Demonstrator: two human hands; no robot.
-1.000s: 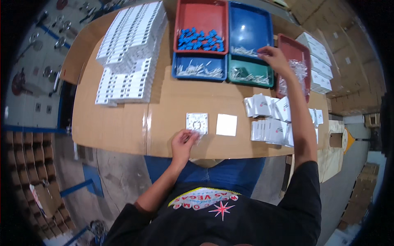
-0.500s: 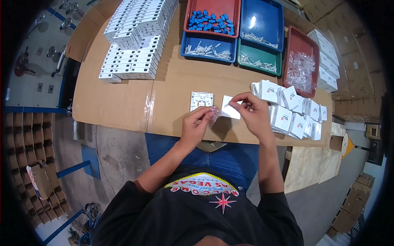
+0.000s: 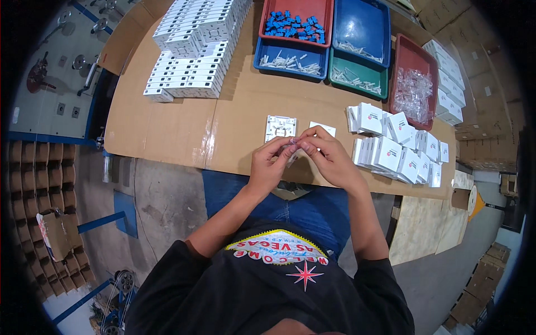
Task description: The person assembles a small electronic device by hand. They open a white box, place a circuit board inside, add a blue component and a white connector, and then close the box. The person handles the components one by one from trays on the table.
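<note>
My left hand (image 3: 270, 162) is closed, thumb against fingers, on a small clear plastic piece (image 3: 291, 158) that looks thin and crinkled. My right hand (image 3: 327, 158) meets it fingertip to fingertip, pinched at the top of that piece; whatever lies between its fingers is hidden. Just beyond my left fingers a square white plastic housing (image 3: 281, 128) lies on the cardboard-covered table (image 3: 234, 131), its inner side up. A flat white square plate (image 3: 323, 129) shows partly behind my right hand.
White housings (image 3: 184, 72) stand stacked at far left. Trays at the back hold blue parts (image 3: 295, 27) and white slim pieces (image 3: 290, 63). A red tray (image 3: 398, 106) holds clear plastic pieces. Piled white square boxes (image 3: 391, 153) sit to the right, near the table's front edge.
My right hand has moved left from above the white plate to meet my left hand at the clear plastic piece. The view has shifted slightly.
</note>
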